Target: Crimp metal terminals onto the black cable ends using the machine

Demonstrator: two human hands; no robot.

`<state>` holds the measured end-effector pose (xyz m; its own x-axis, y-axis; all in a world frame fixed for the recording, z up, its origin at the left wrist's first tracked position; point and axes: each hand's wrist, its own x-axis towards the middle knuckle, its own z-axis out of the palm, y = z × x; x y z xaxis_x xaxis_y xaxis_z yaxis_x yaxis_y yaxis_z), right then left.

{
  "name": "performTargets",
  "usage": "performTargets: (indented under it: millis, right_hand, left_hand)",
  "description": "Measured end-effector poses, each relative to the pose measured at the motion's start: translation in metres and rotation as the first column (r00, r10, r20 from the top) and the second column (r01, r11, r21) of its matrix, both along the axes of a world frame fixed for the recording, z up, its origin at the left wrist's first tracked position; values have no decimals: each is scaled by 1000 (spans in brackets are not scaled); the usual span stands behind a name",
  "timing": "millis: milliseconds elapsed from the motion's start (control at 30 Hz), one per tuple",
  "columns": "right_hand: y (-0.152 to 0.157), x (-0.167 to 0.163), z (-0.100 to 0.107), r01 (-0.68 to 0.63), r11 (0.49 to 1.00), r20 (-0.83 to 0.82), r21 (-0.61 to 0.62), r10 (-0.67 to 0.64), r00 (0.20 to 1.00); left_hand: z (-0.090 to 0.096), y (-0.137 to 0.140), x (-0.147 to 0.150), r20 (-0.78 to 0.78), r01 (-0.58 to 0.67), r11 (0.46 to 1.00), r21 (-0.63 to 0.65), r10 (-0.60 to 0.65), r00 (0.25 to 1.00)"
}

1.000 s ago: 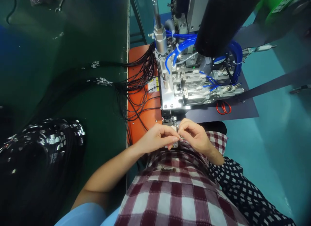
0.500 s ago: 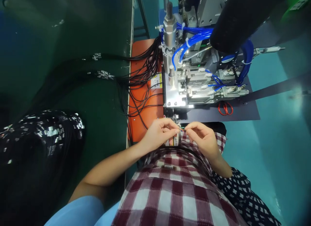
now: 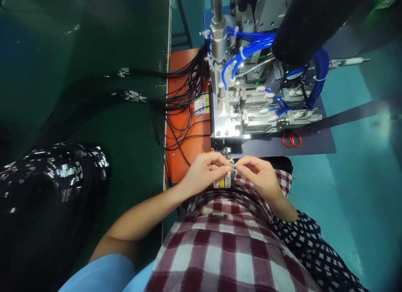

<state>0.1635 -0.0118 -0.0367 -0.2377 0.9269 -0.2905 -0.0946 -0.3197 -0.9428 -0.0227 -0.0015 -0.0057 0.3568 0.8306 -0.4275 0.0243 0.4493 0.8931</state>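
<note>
Thin coloured wires (image 3: pixel 234 166) stretch across the small gap between my two hands, just in front of the machine's near end. My left hand (image 3: pixel 211 170) pinches them between thumb and index finger, the other fingers curled loosely. From the other side, my right hand (image 3: pixel 258 175) closes thumb and fingertips on the same wires. How far the wires run inside each grip is hidden by the fingers. A label with printed characters (image 3: pixel 226 181) shows beneath my hands, partly covered by my left fingers.
A metal machine (image 3: pixel 224 122) with blue air tubes (image 3: pixel 257 43) stands ahead on an orange plate (image 3: pixel 185 162). Black cables (image 3: pixel 188 95) spread leftward over a dark table. A large cable bundle (image 3: pixel 69 170) lies at left. Red-handled scissors (image 3: pixel 291 139) rest at right.
My right hand has moved slightly left, closer to my left hand, and its fingertips have closed further along the wires. My left hand keeps its pinch almost unmoved.
</note>
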Motion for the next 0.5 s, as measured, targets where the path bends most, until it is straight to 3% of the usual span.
performTargets:
  millis: [167,333,500]
  right_hand:
    - [5,1,-4,-98,989,-178,-107,78,981]
    - [11,5,-5,-234,946,-350,-223,146,925]
    - [9,3,-7,-267,938,-346,-222,181,921]
  left_hand:
    - [2,1,-1,14,13,1000,-6,-13,1000]
    - [1,0,-2,25,58,998,37,-59,998]
    - [0,-2,-3,43,43,997,63,-46,998]
